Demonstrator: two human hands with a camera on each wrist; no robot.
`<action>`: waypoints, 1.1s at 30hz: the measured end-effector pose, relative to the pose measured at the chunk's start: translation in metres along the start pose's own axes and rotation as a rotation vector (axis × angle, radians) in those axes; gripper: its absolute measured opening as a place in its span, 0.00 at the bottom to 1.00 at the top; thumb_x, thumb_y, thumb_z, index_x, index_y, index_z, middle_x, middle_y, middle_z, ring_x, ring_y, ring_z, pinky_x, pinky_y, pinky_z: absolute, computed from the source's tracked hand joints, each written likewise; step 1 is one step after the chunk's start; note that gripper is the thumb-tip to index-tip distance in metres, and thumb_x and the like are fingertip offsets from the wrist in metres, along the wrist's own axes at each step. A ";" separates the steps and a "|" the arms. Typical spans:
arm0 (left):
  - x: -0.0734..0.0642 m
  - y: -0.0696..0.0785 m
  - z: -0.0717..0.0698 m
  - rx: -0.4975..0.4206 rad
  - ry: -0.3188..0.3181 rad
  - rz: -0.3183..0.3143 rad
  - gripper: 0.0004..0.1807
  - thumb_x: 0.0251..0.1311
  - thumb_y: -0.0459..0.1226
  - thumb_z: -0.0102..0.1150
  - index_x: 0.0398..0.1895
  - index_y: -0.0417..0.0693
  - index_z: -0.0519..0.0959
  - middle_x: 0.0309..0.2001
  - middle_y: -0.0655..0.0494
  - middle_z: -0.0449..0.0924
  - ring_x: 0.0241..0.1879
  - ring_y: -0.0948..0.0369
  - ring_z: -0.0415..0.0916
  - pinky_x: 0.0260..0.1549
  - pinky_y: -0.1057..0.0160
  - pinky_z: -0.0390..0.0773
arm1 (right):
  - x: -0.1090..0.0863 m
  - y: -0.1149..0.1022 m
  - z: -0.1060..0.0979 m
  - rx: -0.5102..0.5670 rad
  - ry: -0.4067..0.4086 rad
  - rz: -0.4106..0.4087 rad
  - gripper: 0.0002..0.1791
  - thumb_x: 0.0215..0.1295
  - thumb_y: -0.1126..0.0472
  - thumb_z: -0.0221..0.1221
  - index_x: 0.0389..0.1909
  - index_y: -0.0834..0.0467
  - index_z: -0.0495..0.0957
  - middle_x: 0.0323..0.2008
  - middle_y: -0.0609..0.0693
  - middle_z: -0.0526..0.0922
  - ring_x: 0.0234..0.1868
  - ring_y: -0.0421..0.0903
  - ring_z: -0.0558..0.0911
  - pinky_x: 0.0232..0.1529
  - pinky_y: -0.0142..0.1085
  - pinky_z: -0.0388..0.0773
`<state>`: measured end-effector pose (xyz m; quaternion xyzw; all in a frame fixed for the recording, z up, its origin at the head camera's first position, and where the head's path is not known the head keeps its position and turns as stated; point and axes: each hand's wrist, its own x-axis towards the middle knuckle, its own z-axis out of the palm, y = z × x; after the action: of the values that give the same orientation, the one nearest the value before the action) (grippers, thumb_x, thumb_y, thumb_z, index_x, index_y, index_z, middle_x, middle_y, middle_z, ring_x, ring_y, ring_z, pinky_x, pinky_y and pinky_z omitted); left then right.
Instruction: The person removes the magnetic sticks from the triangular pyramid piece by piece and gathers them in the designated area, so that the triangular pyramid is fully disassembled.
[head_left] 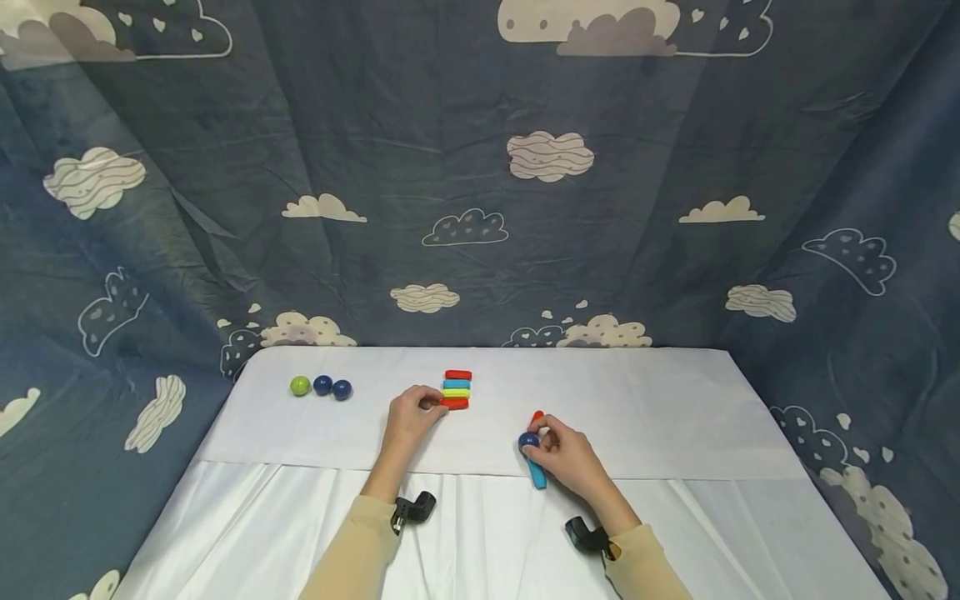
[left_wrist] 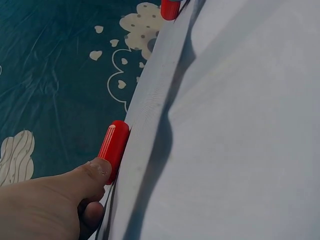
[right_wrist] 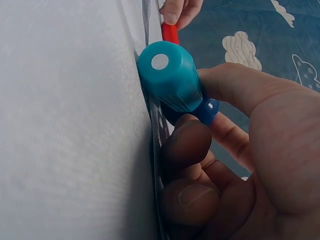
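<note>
Gap between hands [head_left: 409, 418] [head_left: 568, 457] — coloured sticks [head_left: 456, 385] left, blue ball [head_left: 528, 440] right

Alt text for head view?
The left hand pinches a red stick, nearest of four in a row on a white table; the right hand holds a blue ball, another red stick showing beyond it and a blue stick nearer. One green ball and two more blue balls sit at left; cloud-print cloth hangs behind.

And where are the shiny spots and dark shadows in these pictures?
Right wrist view: a white glint on the smooth, round dark-blue ball; left wrist view: a long dark shadow down the white fabric cloth; head view: soft shading along its hanging folds.
</note>
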<state>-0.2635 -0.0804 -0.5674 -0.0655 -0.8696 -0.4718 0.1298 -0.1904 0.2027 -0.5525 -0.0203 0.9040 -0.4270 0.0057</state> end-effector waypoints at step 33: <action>-0.028 0.030 0.028 0.045 -0.398 0.341 0.23 0.66 0.33 0.72 0.64 0.52 0.82 0.60 0.57 0.83 0.52 0.59 0.82 0.57 0.58 0.83 | -0.004 -0.008 0.002 -0.136 -0.071 -0.052 0.15 0.59 0.56 0.77 0.45 0.48 0.84 0.30 0.37 0.81 0.30 0.39 0.72 0.33 0.31 0.67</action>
<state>-0.2344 -0.0408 -0.5658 -0.2998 -0.8647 -0.4015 0.0354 -0.1862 0.1960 -0.5477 -0.0595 0.9292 -0.3639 0.0253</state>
